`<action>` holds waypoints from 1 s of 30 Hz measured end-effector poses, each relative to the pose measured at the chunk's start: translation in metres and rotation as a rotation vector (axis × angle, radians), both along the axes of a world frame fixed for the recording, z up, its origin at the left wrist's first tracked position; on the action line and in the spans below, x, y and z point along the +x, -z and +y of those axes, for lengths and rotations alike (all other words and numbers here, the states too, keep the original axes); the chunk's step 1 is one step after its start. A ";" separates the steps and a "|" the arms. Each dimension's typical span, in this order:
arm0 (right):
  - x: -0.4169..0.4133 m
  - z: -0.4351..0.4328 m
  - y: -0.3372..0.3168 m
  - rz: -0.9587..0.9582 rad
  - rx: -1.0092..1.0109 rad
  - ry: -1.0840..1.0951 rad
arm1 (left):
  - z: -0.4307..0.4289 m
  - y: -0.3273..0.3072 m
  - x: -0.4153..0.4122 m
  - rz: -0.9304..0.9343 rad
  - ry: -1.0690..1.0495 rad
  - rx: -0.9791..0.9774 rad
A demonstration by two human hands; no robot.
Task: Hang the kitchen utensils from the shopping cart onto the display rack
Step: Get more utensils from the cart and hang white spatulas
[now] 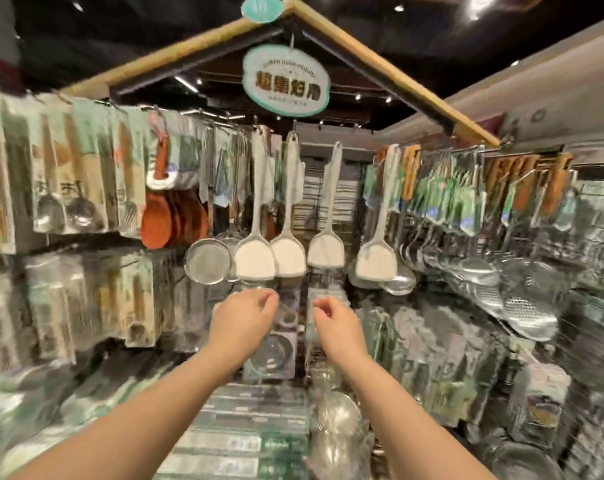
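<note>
Display rack (314, 209) fills the view, wire grid at centre, hooked rails running off left and right, heavy motion blur all over. Wooden roof frame (397, 74) peaks above it, and an oval teal-rimmed sign (286, 81) hangs under the peak. Carded utensil packs (68, 168) crowd the left rail. Green-tagged steel tools (449, 202) crowd the right rail, with slotted steel skimmers (522, 306) below them. Flat green-striped packs (241, 434) lie low between your forearms. Shiny steel utensils (338, 420) lie just right of them, and the blur hides what they sit in. Brown paddles (172, 220) hang left of centre. Four white spatulas (255, 261) hang by their handle holes across the centre, heads down, two of them side by side and touching. A round mesh strainer (207, 260) hangs just left of those, overlapping the nearest head.

Your left hand (245, 317) reaches up under the spatula heads, fingers curled, thumb near forefinger. Your right hand (338, 327) sits just beside it, curled the same way. I cannot tell whether either hand pinches anything. A clear-fronted pack (274, 348) shows between your wrists; contact with it is unclear.
</note>
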State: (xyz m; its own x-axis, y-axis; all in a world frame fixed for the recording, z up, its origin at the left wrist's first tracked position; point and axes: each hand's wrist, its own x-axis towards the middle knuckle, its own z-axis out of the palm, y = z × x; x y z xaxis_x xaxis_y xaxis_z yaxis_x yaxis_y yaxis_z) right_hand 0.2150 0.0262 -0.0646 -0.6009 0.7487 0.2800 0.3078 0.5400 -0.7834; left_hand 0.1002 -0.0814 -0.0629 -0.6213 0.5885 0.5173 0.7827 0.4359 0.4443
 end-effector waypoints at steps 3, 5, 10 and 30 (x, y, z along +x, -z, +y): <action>-0.032 0.008 -0.006 -0.031 0.006 0.017 | 0.000 -0.010 -0.045 0.058 -0.021 -0.029; -0.048 0.012 -0.009 -0.054 0.019 0.017 | 0.003 -0.017 -0.069 0.059 -0.027 -0.033; -0.081 0.032 -0.033 -0.070 0.073 0.011 | 0.021 -0.032 -0.113 0.019 -0.008 -0.016; -0.198 0.051 -0.233 0.366 -0.141 -0.262 | 0.111 -0.116 -0.168 -0.334 0.120 0.216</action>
